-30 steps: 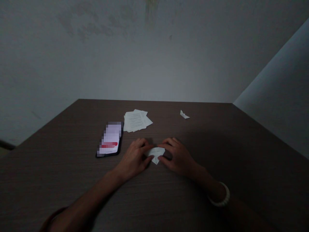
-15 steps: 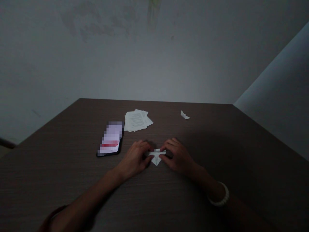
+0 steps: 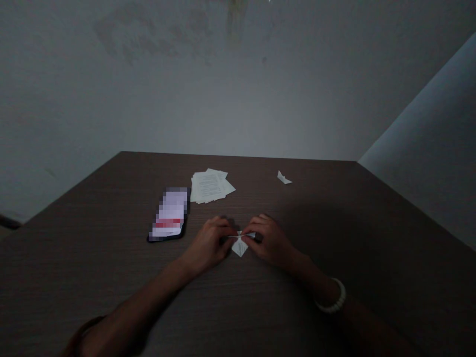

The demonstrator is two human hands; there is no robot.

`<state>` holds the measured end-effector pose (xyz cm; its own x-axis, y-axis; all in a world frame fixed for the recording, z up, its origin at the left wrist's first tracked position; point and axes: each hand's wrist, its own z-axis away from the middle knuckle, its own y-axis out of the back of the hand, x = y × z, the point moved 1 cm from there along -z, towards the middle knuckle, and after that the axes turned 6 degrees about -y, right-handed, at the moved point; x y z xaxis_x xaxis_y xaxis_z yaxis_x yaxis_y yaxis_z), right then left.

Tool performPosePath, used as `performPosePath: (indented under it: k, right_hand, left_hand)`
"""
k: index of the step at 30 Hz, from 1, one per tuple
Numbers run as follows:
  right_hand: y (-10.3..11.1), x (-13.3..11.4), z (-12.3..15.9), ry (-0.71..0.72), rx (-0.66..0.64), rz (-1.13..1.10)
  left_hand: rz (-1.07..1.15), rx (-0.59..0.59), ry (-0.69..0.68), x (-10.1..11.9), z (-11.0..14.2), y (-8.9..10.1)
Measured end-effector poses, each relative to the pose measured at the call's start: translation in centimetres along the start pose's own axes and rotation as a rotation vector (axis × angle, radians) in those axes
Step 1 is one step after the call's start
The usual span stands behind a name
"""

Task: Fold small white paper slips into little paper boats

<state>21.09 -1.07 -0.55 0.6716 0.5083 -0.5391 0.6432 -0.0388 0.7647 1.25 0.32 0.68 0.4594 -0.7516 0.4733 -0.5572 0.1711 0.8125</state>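
Observation:
A small folded piece of white paper [image 3: 240, 248] with faint print lies between my hands near the middle of the table, one pointed corner toward me. My left hand [image 3: 212, 241] pinches its left side between thumb and fingers. From the other side, my right hand [image 3: 268, 239] pinches a raised fold, its fingertips close to the left ones. Fingers cover part of the paper's upper edge. A pale beaded bracelet [image 3: 335, 300] circles my right wrist.
Left of my hands lies a phone [image 3: 171, 210] with a lit, blurred screen. Behind it rests a loose stack of printed paper sheets [image 3: 210, 186]. Farther back on the right is a small folded paper boat shape [image 3: 284, 178]. A wall [image 3: 238, 109] rises behind the brown table [image 3: 238, 317].
My right fingertips have moved left, closer to my left ones, and the paper's upper fold is pinched narrower and more upright. The phone and the stack stay in place.

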Motion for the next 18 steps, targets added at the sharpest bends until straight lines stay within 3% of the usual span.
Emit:
performPosePath:
  k: [18]
  right_hand:
    - [1.4,-0.3,0.2,0.147,-0.128,0.099]
  left_hand:
    - [-0.126,-0.166,-0.185,0.6,0.5,1.4]
